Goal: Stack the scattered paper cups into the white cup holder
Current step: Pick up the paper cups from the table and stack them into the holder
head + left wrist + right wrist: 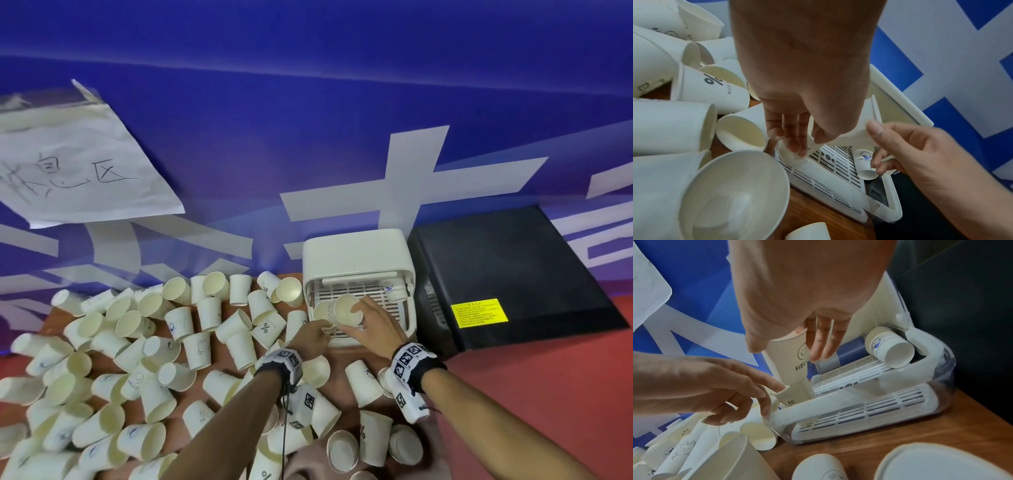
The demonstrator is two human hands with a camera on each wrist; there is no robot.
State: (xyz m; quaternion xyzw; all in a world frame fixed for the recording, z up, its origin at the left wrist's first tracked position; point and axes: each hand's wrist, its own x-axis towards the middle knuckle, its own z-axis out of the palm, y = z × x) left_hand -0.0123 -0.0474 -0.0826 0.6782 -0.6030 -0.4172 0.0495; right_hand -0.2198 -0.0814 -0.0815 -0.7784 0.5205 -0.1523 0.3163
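Far left on the blue banner wall (308,120): a creased sheet of white paper (78,161) with handwritten characters, taped up crooked. Below it, a wooden table (941,426), brown with visible grain, its left half buried under loose paper cups (137,359). The cups were white and tapered with rolled rims, most lying on their sides or heaped, some printed with a percent sign, a rabbit or a small face.

Left hand (310,339) reached in at the near left corner of the cup holder. Its fingers (764,404) were curled down and pinched the rim of a small cup marked "Hi" (786,398), which stood mouth-up at that corner.

Right hand (371,323), just beside it, held a cup with a smiley and "HELL" lettering (791,358), thumb on one side and fingers on the other. This cup's base sat in the mouth of the "Hi" cup. From the head view, its open mouth faced up.

The cup holder (356,253) was smooth white plastic, boxy with rounded corners, with a slotted grille floor. One more cup with a round blue emblem (885,347) lay on its side in the holder's far right corner.

Right of the holder, touching or nearly so, a matte black box (513,274) with a yellow label (479,312). Red surface (548,394) under and in front of it.
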